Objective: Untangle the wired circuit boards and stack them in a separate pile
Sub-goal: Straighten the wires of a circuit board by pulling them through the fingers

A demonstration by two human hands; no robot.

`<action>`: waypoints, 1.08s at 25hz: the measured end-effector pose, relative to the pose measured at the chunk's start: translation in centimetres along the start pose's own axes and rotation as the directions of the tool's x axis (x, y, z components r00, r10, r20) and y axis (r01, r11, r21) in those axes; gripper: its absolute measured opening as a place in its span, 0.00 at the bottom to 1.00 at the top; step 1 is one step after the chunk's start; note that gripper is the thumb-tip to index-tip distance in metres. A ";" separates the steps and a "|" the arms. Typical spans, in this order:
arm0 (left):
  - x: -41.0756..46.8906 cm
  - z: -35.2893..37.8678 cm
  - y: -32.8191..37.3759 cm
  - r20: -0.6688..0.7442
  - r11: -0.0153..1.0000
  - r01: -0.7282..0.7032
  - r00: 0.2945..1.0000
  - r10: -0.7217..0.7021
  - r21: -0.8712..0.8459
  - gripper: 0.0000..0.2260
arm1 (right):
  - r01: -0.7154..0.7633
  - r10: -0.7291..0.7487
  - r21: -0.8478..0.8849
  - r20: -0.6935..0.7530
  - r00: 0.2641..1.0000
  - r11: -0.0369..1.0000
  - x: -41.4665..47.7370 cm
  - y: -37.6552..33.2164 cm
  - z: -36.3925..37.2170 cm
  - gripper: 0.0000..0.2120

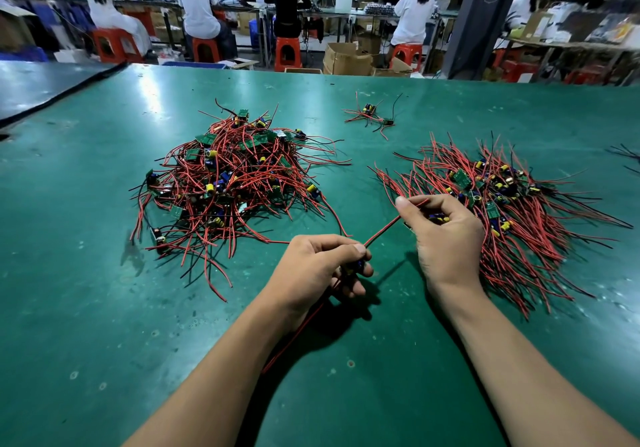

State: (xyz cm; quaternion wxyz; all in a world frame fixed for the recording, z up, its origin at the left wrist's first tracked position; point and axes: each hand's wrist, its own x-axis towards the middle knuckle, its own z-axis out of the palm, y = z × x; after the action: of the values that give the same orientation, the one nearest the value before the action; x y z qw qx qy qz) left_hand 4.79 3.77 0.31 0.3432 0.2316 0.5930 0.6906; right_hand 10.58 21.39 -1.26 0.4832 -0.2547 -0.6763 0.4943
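A tangled heap of small green circuit boards with red and black wires [232,183] lies left of centre on the green table [433,370]. A flatter, combed pile of wired boards [519,211] lies at the right. My left hand [322,266] grips a small board with blue parts, its red wires trailing down past my wrist. My right hand [443,228] holds another small board at the edge of the right pile and pinches a red wire between thumb and forefinger. A red wire [382,230] stretches between the two hands.
A small loose cluster of wired boards [372,117] lies farther back at centre. A few black wires [627,155] poke in at the right edge. Beyond the table's far edge, several people sit on orange stools at benches, with cardboard boxes on the floor.
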 end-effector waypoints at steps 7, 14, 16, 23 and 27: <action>-0.2 -0.1 -0.2 -0.084 0.999 -0.032 0.996 0.032 -0.003 0.08 | 0.286 -0.285 -0.349 0.055 0.957 0.892 0.0 0.8 -0.5 0.14; -0.2 -0.1 0.0 -0.109 1.000 -0.023 0.994 0.022 -0.008 0.07 | -0.089 0.084 0.046 0.098 0.992 0.995 -0.7 -0.8 0.2 0.14; 0.0 0.0 0.0 -0.107 0.999 -0.019 0.994 0.016 -0.032 0.07 | -0.360 0.281 0.277 0.287 0.916 0.891 -1.4 -1.6 0.6 0.12; 0.2 0.0 -0.3 -0.118 0.999 -0.050 0.992 0.051 0.012 0.06 | -0.528 0.312 0.127 0.683 0.661 0.839 -3.7 -2.2 1.5 0.09; 0.5 0.4 -0.6 -0.125 0.993 -0.042 0.991 0.056 0.113 0.05 | -0.195 0.192 -0.050 0.527 0.828 0.979 -2.9 -1.9 1.3 0.12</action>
State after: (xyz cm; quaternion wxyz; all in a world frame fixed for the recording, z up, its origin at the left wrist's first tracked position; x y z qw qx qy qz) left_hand 4.88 4.40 -0.20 0.2741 0.2200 0.6452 0.6784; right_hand 10.84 17.78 -0.73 0.2263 -0.1746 -0.7523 0.5936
